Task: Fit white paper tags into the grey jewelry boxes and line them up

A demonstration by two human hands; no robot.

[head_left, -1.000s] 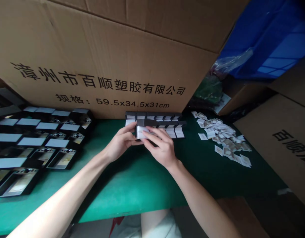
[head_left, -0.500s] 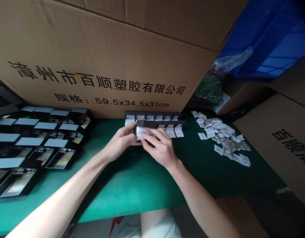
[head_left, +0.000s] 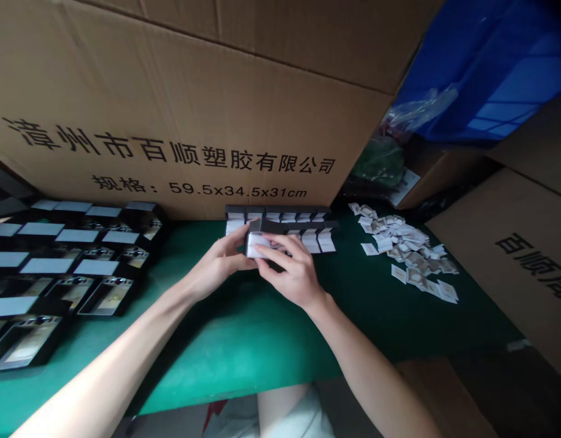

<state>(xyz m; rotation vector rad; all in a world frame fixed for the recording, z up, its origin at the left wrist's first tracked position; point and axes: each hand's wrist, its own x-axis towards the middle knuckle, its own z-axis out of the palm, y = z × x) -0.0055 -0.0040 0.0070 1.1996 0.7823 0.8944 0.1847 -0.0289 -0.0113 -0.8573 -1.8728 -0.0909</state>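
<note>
Head view: left hand (head_left: 220,258) holds dark box (head_left: 255,225) with white insert (head_left: 254,239).

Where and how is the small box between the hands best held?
Grip the small box by its dark outer walls, probably from the left, like the left hand: its lid appears raised, exposing the white inside, where the right hand's fingers rest.

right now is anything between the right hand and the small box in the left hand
Nothing visible: the right hand touches the small box, held by the left hand; other boxes stand behind, not between.
</note>
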